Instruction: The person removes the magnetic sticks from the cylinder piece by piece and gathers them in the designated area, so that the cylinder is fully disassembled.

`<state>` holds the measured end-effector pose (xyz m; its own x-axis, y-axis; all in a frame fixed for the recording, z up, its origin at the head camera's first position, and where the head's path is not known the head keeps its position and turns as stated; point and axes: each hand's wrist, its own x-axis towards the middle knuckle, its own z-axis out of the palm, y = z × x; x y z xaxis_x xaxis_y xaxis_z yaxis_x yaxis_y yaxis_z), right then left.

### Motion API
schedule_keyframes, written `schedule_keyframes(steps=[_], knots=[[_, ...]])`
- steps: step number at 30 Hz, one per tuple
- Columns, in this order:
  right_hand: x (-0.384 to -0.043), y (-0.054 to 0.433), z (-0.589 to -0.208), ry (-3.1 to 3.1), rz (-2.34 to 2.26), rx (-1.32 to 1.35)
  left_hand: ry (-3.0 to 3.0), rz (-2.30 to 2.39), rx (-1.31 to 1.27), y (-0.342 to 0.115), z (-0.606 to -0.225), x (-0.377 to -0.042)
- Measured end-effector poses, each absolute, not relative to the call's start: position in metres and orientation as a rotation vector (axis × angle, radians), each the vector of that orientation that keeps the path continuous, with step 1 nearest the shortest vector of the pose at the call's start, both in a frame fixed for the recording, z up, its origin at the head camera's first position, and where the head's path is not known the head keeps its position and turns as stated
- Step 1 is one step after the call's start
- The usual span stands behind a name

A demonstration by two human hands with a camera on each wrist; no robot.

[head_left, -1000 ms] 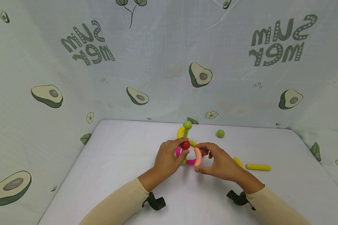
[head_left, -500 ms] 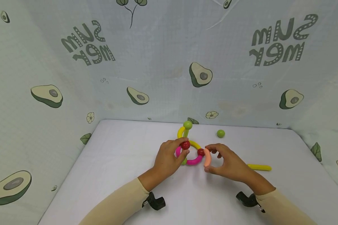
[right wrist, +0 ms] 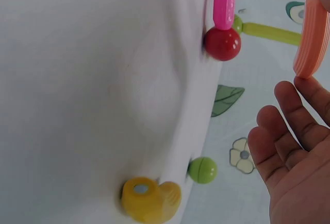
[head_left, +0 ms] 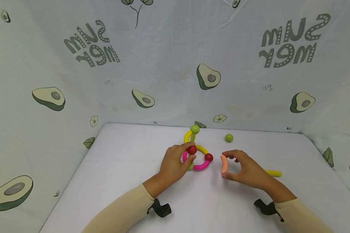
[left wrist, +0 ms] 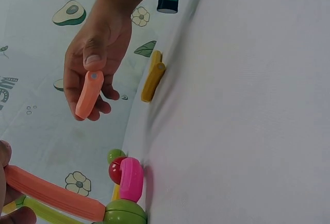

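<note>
My left hand pinches a red ball at the top of a magnetic ball-and-rod structure. Below it a straight salmon rod slants to a green ball. A curved magenta rod, a second red ball and a yellow curved rod form part of the base ring. Behind stands a green rod topped by a green ball. To the right, apart from the structure, my right hand pinches a curved salmon rod by its ends, between thumb and fingers.
A loose green ball lies at the back right of the white table. Yellow rods lie at the right, partly hidden behind my right hand in the head view. A patterned cloth hangs behind.
My right hand has drawn the curved salmon rod rightward, away from the structure, uncovering the second red ball and magenta rod. My left hand stays on its red ball.
</note>
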<state>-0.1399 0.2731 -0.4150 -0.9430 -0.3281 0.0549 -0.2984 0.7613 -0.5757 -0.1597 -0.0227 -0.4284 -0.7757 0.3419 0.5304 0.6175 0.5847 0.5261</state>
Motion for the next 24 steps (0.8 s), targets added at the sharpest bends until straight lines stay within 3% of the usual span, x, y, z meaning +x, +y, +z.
schedule_keyframes(steps=[24], knots=[[-0.138, 0.310, -0.420, 2.946, -0.900, -0.501, -2.442, -1.037, -0.779, -0.022, -0.427, -0.159]])
